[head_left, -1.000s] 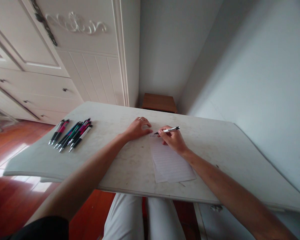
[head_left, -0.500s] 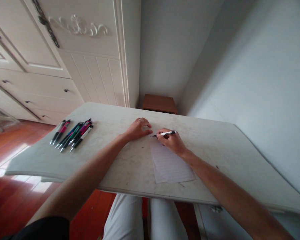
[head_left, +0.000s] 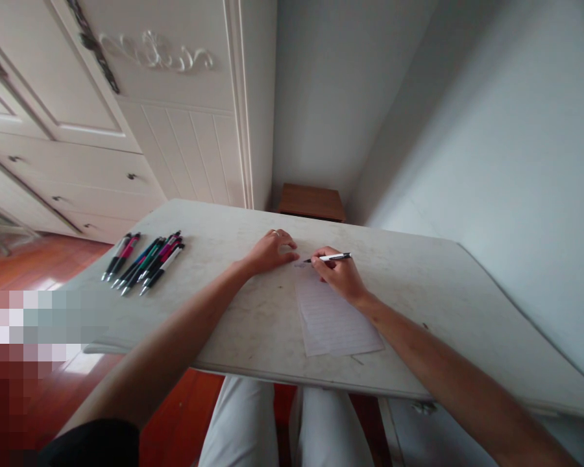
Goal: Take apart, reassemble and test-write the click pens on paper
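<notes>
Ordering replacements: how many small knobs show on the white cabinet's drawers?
4: leftmost knob, rightmost knob, and, lower between them, third knob and lowest knob. Others may be out of frame.

The left forearm reaches in from the lower left, its left wrist nearly straight, and the left hand lies low, palm down, fingers loosely bent, thumb apart from them. The right forearm slants in from the lower right to the right wrist; the right hand pinches thumb against fingers, near the left hand, not touching it
</notes>
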`<control>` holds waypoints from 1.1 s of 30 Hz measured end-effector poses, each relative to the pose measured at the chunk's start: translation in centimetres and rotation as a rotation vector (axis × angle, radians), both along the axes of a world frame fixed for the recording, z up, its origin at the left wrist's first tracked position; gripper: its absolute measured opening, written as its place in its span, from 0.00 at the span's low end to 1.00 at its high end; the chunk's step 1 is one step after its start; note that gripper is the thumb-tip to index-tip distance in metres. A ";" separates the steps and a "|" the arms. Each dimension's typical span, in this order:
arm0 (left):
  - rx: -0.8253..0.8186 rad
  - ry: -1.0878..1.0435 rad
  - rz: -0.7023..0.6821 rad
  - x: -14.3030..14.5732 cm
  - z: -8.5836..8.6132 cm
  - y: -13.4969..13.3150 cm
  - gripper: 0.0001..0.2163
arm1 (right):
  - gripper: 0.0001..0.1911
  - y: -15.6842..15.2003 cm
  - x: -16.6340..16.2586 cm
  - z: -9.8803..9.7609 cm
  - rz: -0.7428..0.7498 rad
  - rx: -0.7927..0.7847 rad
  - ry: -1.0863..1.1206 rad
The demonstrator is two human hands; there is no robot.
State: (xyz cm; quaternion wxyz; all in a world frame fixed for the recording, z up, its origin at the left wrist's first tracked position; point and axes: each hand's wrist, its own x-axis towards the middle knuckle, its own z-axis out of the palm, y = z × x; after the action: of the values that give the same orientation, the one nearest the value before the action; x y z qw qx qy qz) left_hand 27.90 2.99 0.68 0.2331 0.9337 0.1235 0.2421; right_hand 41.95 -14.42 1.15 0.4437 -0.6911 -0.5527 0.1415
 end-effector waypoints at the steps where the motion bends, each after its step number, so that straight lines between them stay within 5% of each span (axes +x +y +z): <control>1: 0.001 0.000 -0.002 0.0 0.0 0.0 0.11 | 0.12 0.0 0.0 -0.1 0.004 0.001 0.025; 14: 0.017 -0.015 -0.020 0.2 -0.5 0.5 0.11 | 0.12 0.0 -0.1 0.0 -0.005 0.013 0.058; 20: 0.021 -0.029 -0.029 0.1 -0.8 0.7 0.11 | 0.19 -0.2 0.4 0.6 -0.079 0.134 0.090; 33: 0.036 -0.012 -0.056 -0.1 -0.7 1.0 0.14 | 0.21 0.9 1.9 1.2 -0.047 0.358 0.532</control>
State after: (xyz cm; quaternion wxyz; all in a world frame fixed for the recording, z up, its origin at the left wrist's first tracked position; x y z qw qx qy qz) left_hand 27.83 3.98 -0.04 0.2236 0.9394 0.0912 0.2433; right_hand 43.82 -13.51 2.30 0.6903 -0.5533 -0.4173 0.2078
